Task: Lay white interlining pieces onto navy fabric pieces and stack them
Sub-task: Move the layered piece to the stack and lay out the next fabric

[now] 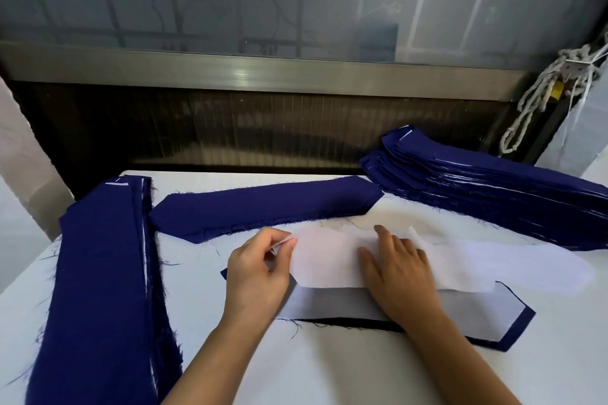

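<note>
Head view: at the white table [329,371], the left hand [260,270] pinches the left tip of the top interlining [325,260] between thumb and fingertips, lifting it a little. The right hand [398,273] lies flat on the same sheet, fingers slightly spread. Just near of it lies a navy piece [516,325], already covered in white with only its edges showing. A long navy stack [105,273] runs down the left, a low pile [263,210] sits behind the hands, and a tall pile [477,187] stands far right.
</note>
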Motion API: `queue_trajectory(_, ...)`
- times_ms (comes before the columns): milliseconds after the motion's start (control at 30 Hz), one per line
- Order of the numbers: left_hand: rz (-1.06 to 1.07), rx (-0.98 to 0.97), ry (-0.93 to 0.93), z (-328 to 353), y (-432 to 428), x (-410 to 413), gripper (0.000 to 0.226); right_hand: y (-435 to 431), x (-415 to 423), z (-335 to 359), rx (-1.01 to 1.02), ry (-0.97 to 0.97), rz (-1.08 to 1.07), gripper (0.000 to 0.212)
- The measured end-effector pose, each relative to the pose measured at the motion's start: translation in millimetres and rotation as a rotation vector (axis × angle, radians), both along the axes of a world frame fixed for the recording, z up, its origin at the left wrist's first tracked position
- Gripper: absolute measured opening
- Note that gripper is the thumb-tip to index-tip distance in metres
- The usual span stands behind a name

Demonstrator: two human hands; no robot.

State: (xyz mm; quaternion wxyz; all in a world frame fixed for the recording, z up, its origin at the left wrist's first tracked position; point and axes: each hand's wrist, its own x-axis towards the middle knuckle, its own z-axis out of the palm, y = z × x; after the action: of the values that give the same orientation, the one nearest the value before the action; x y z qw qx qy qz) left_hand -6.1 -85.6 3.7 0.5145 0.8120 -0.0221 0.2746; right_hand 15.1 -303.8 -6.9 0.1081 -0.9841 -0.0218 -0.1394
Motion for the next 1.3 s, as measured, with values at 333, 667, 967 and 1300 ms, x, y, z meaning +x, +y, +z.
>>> queue_trajectory(333,0.114,-0.227,0.007,3.8,6.4,2.1,0.027,-23.3,5.0,10.1,-0.123,0.069,-0.186,0.025)
queue_trajectory(667,0.146,-0.267,0.042,0.0,10.4,5.9,0.023,-51.1,1.6,25.9,-0.242,-0.156,-0.344,0.024)
queue_trajectory(967,0.175,-0.321,0.029,3.0,10.5,6.7,0.024,-104.7,-22.3,19.9,-0.231,-0.639,-0.127,0.003)
queue_trajectory(1300,0.192,-0.251,-0.075,4.9,7.9,0.9,0.023,-125.9,-34.3,6.2,-0.129,-0.92,-0.211,0.023)
